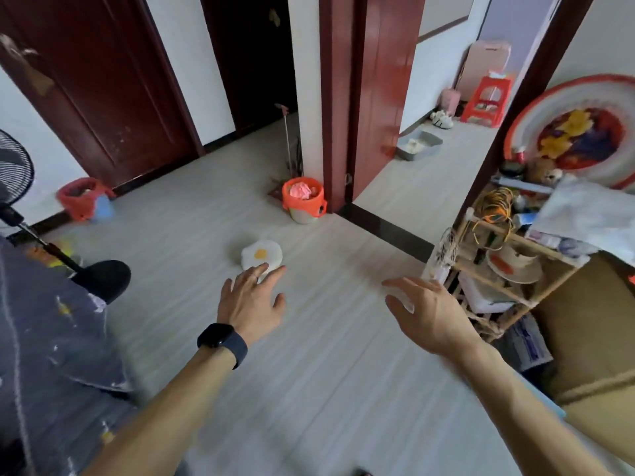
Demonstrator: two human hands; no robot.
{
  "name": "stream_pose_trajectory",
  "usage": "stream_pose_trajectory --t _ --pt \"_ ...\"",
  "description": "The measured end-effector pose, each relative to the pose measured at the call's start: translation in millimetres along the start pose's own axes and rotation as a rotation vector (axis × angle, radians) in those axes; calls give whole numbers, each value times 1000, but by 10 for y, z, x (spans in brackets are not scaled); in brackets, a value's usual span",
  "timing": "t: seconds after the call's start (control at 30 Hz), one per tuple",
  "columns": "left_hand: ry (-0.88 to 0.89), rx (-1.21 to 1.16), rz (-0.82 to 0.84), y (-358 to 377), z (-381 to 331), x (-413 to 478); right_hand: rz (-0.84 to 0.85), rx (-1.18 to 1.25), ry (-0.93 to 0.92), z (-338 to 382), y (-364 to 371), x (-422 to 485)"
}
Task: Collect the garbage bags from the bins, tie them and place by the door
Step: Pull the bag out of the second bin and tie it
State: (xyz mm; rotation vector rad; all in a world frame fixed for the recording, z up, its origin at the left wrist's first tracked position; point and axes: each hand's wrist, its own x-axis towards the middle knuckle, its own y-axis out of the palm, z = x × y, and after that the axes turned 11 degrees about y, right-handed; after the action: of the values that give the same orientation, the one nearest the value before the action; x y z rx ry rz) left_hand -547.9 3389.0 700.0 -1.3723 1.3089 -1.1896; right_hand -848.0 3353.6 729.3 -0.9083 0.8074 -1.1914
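Pale wood-grain floor [326,338] is stretching toward a round bin [303,209] lined with a crinkled orange bag [302,195]; the left hand [252,300] and right hand [426,314] are hovering relaxed, grasping nothing.

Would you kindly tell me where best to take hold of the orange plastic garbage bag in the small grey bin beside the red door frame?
Probably by the rim of the orange plastic garbage bag, folded down over the grey bin: come from above and pinch opposite sides, as it stands upright, mouth open, pink waste inside.

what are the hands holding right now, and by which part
Nothing. The left hand and the right hand both reach forward with open, empty fingers.
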Motion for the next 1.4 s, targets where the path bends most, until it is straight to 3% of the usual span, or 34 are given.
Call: stream_pose_trajectory --t 0.37,0.77,1.17,1.4 --pt "-109 -47 8 273 1162 2493 -17 23 -87 475 195 2991" --pt "-104 -69 97 215 2602 5457 15 80 35 1235 341 5935" --pt "-156 -92 215 744 3708 8001 204 93 78 1421 1127 8875" --pt "-143 -116 319 846 4092 9100 304 83 110 1667 1250 10136"
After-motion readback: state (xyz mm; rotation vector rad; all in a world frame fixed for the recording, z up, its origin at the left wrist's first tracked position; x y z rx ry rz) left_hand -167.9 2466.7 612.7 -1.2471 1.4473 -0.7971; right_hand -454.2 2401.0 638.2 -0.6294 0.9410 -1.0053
